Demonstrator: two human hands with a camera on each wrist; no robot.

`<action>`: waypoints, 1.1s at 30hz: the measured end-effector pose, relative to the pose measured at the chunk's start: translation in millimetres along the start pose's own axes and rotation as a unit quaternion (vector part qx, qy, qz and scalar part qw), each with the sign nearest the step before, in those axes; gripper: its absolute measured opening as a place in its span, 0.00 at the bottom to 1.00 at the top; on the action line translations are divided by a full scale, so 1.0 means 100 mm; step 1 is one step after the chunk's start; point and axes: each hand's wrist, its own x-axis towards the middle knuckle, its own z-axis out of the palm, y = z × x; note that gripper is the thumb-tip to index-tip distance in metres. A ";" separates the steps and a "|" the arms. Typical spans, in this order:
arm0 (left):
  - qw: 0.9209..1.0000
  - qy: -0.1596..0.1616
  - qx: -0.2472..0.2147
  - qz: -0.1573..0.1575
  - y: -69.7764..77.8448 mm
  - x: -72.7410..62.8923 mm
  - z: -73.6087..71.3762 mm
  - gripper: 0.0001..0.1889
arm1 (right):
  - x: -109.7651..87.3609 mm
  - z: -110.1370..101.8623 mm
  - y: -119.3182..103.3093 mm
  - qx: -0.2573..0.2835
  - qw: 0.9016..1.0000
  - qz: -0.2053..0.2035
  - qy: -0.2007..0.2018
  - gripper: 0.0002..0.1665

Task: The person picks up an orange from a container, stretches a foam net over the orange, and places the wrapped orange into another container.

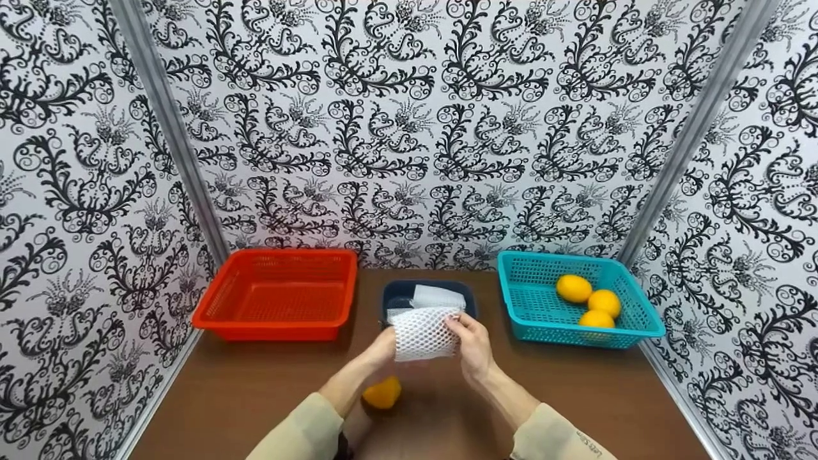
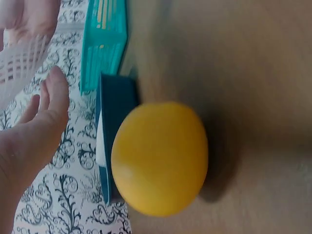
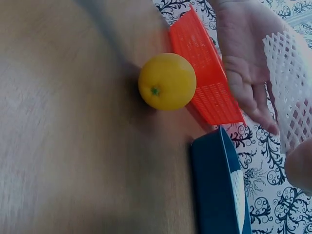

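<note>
A white foam net sleeve (image 1: 425, 335) is stretched out in front of me, above the near side of the navy bin. My right hand (image 1: 474, 345) pinches its upper right edge between thumb and fingers. On the sleeve's left side is my left hand (image 1: 381, 350), its fingers hidden behind the net in the head view. The right wrist view shows that left hand (image 3: 246, 58) with fingers extended beside the mesh. One orange (image 1: 382, 392) sits on the table below my left wrist; its green stem end shows in the right wrist view.
A red basket (image 1: 271, 332) stands at the back left, with no fruit visible inside. The teal basket (image 1: 521, 329) at the back right holds three oranges (image 1: 604, 303). Between them, the navy bin (image 1: 471, 295) contains white foam sleeves (image 1: 438, 296). Patterned walls enclose the brown table (image 1: 441, 421).
</note>
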 end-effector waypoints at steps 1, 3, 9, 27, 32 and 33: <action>1.000 -0.010 0.002 -0.011 -0.01 -0.02 0.02 0.26 | -0.01 0.00 0.00 0.005 1.000 0.005 -0.003 0.11; 0.999 -0.032 0.009 -0.030 -0.02 -0.04 0.05 0.30 | -0.02 0.01 0.01 0.012 1.000 0.013 -0.012 0.12; 0.996 -0.086 0.019 -0.013 0.00 -0.07 0.10 0.25 | -0.02 -0.01 0.04 0.046 0.998 0.027 -0.042 0.17; 0.994 0.024 -0.088 0.057 -0.08 -0.02 -0.03 0.13 | -0.04 0.02 0.17 0.066 0.991 0.090 -0.077 0.20; 0.993 0.034 -0.097 0.063 -0.08 -0.06 -0.07 0.12 | -0.04 0.04 0.19 0.089 0.982 0.125 -0.112 0.19; 0.993 0.037 -0.096 0.063 -0.08 -0.07 -0.07 0.13 | -0.04 0.04 0.20 0.088 0.980 0.127 -0.123 0.19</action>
